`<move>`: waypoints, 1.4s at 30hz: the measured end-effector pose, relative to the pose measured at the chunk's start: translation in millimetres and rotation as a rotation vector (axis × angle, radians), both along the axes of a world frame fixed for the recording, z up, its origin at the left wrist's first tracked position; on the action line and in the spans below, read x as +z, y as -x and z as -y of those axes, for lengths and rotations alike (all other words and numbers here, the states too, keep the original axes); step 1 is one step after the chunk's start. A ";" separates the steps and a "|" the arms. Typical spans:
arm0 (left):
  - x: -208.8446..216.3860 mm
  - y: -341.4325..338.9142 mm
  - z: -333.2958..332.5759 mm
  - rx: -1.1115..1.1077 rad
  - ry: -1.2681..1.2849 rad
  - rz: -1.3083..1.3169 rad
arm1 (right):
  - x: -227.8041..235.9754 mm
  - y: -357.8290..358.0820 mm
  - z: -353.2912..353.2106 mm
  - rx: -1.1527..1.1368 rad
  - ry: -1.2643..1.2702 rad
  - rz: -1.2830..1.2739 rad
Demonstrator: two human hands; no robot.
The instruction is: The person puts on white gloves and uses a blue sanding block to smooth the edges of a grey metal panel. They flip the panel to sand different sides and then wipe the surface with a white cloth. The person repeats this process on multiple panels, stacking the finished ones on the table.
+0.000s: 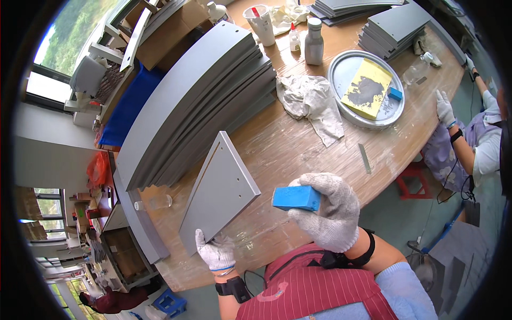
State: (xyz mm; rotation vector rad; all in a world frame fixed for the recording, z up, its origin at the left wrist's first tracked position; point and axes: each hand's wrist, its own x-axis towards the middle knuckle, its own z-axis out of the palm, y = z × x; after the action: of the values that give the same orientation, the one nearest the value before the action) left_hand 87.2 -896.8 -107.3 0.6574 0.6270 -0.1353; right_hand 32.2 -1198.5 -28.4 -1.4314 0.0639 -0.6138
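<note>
My right hand (337, 213), in a whitish knit glove, grips a blue rectangular block (296, 198) between thumb and fingers, raised above the table's near edge. The left hand (217, 253), gloved too, closes on the lower edge of a flat grey panel (216, 186). This panel is tilted up and has a slanted side, a narrow brown groove and a few small holes. A gap separates the block from the panel's right corner. Part of the left fingers is hidden by the panel.
Long grey panels (186, 101) are stacked at left. A white cloth (309, 104), a grey bottle (314, 45) and a round lid (333, 88) holding a smeared yellow pad (368, 80) lie beyond. At right stands a co-worker with a gloved hand (445, 108) by the table edge.
</note>
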 end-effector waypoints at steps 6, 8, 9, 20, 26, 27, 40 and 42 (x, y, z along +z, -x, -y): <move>9.1 2.2 13.4 0.043 0.012 -0.032 | 4.0 -23.3 5.5 -0.211 0.362 0.072; 11.6 4.1 16.8 0.047 0.009 -0.045 | -6.1 -19.5 10.8 -0.277 0.422 0.006; 12.2 5.2 18.0 0.048 0.007 -0.051 | -12.7 -16.5 14.9 -0.311 0.452 -0.027; 38.0 13.0 68.2 0.084 -0.057 0.155 | -25.9 9.7 29.1 0.446 -0.846 -0.401; 58.8 37.2 74.9 0.042 -0.265 0.321 | -48.0 -17.5 18.5 0.306 -1.203 -0.178; 57.4 40.0 62.5 0.081 -0.310 0.342 | -50.8 -19.1 22.7 0.318 -1.209 -0.139; 126.6 77.6 -14.3 0.092 -0.045 0.718 | -166.1 -59.8 130.0 0.265 -1.215 -0.361; 138.3 65.5 -13.6 0.020 0.021 0.711 | -172.4 -67.0 144.9 0.235 -1.242 -0.427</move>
State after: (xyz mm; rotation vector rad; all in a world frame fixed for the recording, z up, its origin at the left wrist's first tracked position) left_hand 21.7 -883.2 31.0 0.6261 -0.0530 0.1116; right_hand 99.2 -1343.4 -200.9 -0.3157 0.5127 0.0087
